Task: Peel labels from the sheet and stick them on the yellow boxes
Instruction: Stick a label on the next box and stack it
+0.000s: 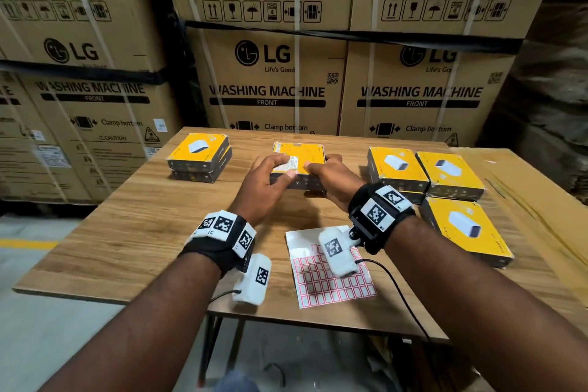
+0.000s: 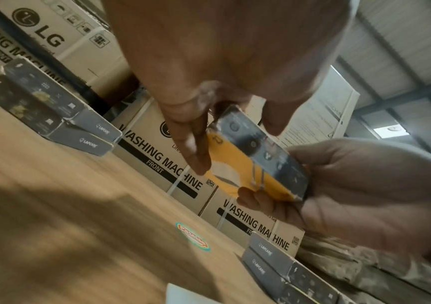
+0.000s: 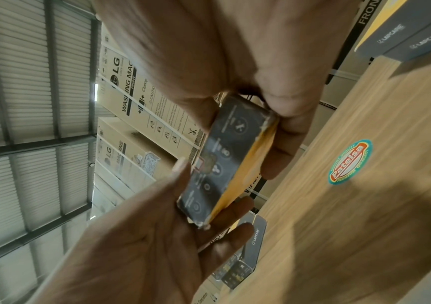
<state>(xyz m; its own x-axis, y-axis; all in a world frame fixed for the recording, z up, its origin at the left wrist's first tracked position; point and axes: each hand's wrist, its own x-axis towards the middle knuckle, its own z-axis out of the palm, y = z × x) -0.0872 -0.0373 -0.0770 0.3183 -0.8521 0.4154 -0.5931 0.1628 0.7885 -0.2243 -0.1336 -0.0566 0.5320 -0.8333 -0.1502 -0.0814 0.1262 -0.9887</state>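
Both hands hold one yellow box (image 1: 300, 153) a little above the wooden table (image 1: 127, 232), printed yellow face up. My left hand (image 1: 283, 170) grips its left end, thumb on the dark near side. My right hand (image 1: 318, 169) grips the right end, fingers curled under it. In the right wrist view a small red-edged label (image 3: 204, 163) sits on the box's dark side (image 3: 225, 144) beside the left thumb. The label sheet (image 1: 321, 286), white with red-bordered labels, lies flat at the near edge, partly hidden by the right wrist camera.
Two stacked yellow boxes (image 1: 199, 156) sit at the far left of the table. Several more yellow boxes (image 1: 448, 173) lie at the right, one nearer (image 1: 467, 229). Large washing machine cartons (image 1: 270, 73) stand behind. A round sticker (image 3: 350, 162) is on the tabletop.
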